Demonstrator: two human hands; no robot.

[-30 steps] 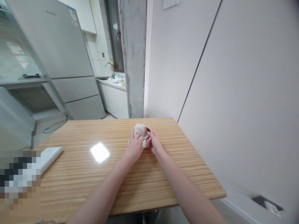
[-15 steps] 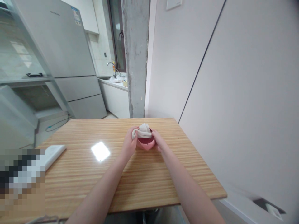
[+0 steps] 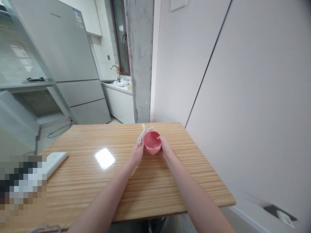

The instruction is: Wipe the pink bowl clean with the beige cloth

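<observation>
Even, bright indoor lighting. A glare patch on the bench lies left of the hands. Edges show wide-angle distortion; lower-left corner pixelated.

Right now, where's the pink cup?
In the head view, the pink cup sits near the far edge of the wooden table, held by the right hand, with the left hand holding a white cloth beside it.

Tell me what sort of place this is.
Probably a home kitchen and dining corner. A tall fridge stands at the back left, a counter with a sink tap lies beyond the concrete pillar, and the hands work at a wooden table set against a plain wall.
</observation>
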